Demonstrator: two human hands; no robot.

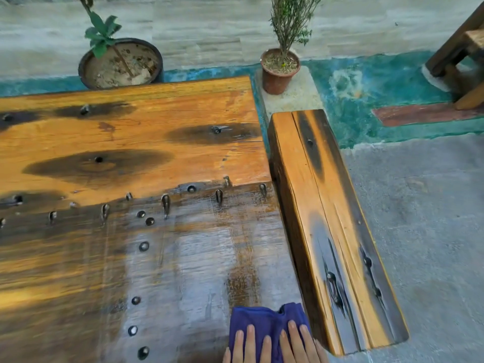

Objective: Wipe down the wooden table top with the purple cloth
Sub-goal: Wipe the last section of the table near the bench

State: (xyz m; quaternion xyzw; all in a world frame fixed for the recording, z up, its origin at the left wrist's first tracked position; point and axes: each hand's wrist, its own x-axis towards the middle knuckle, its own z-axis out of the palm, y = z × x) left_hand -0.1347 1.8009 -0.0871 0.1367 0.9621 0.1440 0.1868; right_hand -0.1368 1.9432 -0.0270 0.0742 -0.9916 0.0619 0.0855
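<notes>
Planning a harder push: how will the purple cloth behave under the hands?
The cloth is bunched and creased, so probably floppy; it may fold rather than slide flat. The table looks shiny and wet there, so it likely glides easily.

Single head view, steeply down and forward over the near right table corner (close, wide-angle).
</notes>
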